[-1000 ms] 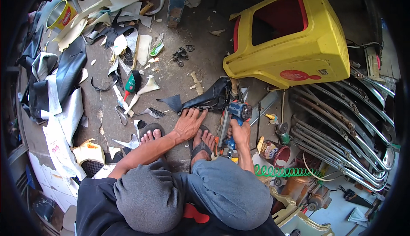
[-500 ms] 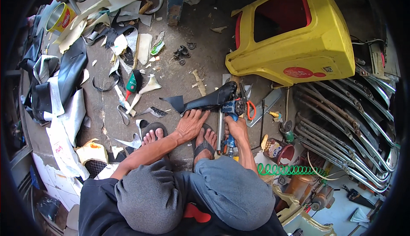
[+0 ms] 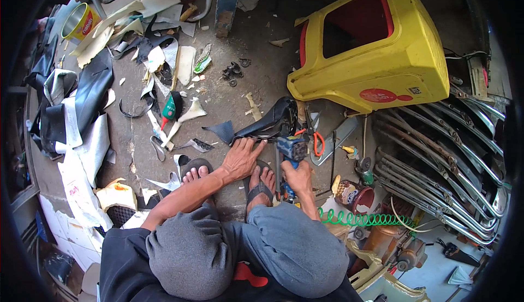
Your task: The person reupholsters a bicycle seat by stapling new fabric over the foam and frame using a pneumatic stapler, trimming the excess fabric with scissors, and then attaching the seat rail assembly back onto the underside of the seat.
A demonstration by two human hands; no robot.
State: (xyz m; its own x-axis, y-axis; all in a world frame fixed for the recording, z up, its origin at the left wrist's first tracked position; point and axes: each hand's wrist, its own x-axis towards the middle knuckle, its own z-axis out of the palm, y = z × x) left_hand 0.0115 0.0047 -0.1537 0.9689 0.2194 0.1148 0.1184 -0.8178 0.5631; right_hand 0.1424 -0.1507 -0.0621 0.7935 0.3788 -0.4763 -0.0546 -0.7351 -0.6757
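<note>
A narrow black bicycle saddle [image 3: 275, 117], with a loose flap of black covering [image 3: 221, 131] at its left tip, lies on the floor before my feet. My left hand [image 3: 240, 157] grips its near edge, fingers pressed against the covering. Wrapped round the handle of a blue staple gun [image 3: 292, 148] is my right hand [image 3: 298, 177]; the tool's head sits beside the saddle's near right end. Whether its nose touches the saddle I cannot tell. Scissors with orange handles [image 3: 319, 144] lie just right of the gun.
A yellow plastic stool [image 3: 376, 78] lies on its side at the back right. Bent chrome tubes [image 3: 436, 165] are stacked below it. A green coiled hose [image 3: 360, 217] runs near my right knee. Foam and vinyl scraps [image 3: 93, 94] and a green-and-red glue bottle [image 3: 172, 105] lie left.
The staple gun and my right hand have moved slightly nearer me, and the gun's head is now turned differently. The saddle has tilted, showing more of its wide end. My left hand remains on it.
</note>
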